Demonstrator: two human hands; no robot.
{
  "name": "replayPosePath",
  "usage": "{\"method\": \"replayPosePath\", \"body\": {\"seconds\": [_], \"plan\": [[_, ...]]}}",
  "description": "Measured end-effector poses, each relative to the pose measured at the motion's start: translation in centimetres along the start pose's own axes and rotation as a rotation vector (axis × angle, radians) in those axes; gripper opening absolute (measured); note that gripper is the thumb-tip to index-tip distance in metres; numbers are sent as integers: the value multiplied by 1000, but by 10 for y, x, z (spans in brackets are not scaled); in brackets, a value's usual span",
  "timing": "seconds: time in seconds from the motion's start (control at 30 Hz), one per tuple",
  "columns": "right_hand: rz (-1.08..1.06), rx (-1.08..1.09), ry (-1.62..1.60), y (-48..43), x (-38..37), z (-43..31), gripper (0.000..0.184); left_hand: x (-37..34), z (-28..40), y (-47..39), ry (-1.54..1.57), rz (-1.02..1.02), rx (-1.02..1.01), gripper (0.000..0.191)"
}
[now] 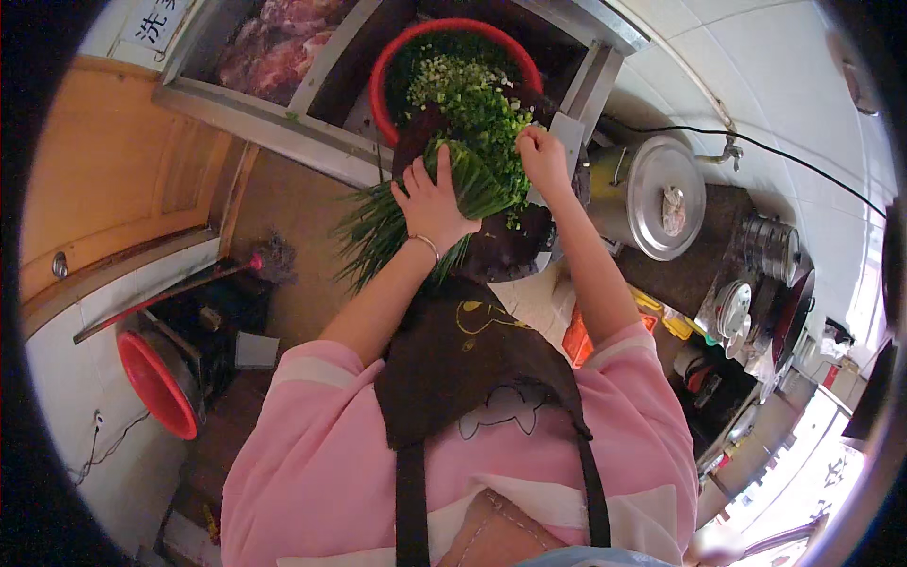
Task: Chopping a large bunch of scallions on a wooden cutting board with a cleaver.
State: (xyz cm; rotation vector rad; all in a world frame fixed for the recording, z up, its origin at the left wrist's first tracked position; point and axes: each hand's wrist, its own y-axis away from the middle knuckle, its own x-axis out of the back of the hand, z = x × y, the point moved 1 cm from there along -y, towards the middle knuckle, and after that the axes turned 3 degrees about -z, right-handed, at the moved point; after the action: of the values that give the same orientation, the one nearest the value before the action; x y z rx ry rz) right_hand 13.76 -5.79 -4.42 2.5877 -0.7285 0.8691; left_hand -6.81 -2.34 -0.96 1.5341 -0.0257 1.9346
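Observation:
My left hand presses down on a thick bunch of long green scallions or chives, its fingers spread over the stalks. The uncut leaves trail off to the left, past my wrist. My right hand is curled closed at the right edge of a heap of chopped greens; whatever its fingers hold is hidden. A flat pale-grey piece, possibly a cleaver blade, shows behind this hand. Beneath the greens is a dark, round-edged chopping board. The heap reaches a red plastic basin of cut greens beyond the board.
A steel sink supports the basin; raw meat fills its left compartment. To the right stands a large lidded metal pot near a wall tap. Another red basin and a long-handled broom are at left.

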Motion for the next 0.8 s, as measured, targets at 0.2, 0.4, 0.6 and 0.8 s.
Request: {"method": "replayPosePath", "body": {"seconds": [0.2, 0.4, 0.6, 0.8], "plan": [[-77, 63, 27, -13, 3, -13, 24, -3, -3, 1, 19, 23, -14, 135], [-14, 121, 259, -5, 12, -39, 23, -4, -8, 1, -3, 23, -13, 143], [-1, 207, 184, -4, 13, -38, 21, 3, -6, 0, 60, 15, 3, 138], [-91, 188, 229, -6, 11, -45, 29, -2, -10, -2, 16, 40, -15, 137]]}}
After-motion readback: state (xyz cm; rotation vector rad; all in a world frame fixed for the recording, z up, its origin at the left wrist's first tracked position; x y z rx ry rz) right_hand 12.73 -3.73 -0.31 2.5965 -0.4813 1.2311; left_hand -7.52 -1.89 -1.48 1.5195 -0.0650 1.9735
